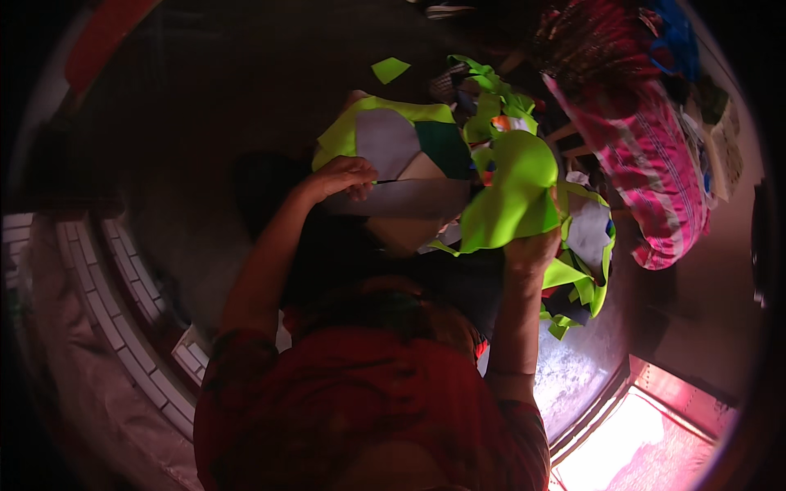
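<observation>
My left hand is closed over the edge of a grey fabric piece that lies across my lap, beside a stack of lime-green, grey and dark green cloth pieces. My right hand holds up a bright lime-green fabric piece by its lower edge. More lime-green and grey scraps lie just right of that hand.
A pink striped cloth bundle sits at the right with a pile of mixed fabrics behind the cloth pieces. One green scrap lies on the dark floor. A tiled step curves at left; a bright doorway glows lower right.
</observation>
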{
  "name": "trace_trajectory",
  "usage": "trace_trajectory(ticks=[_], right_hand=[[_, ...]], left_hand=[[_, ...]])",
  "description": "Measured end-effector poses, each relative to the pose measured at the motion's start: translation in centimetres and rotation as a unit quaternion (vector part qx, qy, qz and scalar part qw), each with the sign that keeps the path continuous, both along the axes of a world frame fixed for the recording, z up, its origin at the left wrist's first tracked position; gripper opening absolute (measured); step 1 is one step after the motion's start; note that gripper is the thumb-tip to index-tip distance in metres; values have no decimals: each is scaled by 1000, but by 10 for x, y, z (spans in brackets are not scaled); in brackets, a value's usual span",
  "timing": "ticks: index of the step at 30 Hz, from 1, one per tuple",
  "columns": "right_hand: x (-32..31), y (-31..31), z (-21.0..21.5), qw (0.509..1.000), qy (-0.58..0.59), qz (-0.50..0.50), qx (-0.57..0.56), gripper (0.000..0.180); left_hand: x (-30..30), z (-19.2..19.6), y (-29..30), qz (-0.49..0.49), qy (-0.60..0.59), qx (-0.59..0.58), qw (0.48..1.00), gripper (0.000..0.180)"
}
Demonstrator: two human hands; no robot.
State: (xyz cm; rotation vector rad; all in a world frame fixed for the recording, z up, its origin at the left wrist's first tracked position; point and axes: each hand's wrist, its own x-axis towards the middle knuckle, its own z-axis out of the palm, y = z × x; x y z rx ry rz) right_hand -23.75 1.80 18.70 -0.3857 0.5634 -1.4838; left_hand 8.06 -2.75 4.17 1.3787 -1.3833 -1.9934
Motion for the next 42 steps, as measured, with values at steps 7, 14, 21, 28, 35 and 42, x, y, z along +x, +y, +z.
trace_trajectory(ticks=[7,14,21,28,35,42], right_hand=[[96,-31,-22,992,-57,117,1,38],[91,-40,-170,868,476,119,-75,47],[82,-17,-206,840,533,84,-57,52],[94,-23,-179,924,332,175,77,49],[98,-22,-149,908,373,190,-19,51],[86,-21,-196,763,630,142,9,51]], left_hand=[[26,-14,8,103,199,126,966,72],[32,1,1,338,378,177,843,81],[26,-44,18,171,-47,0,984,45],[26,-22,17,142,-80,-31,986,58],[37,-5,24,143,-136,-111,974,65],[31,-25,20,74,-373,-113,918,62]])
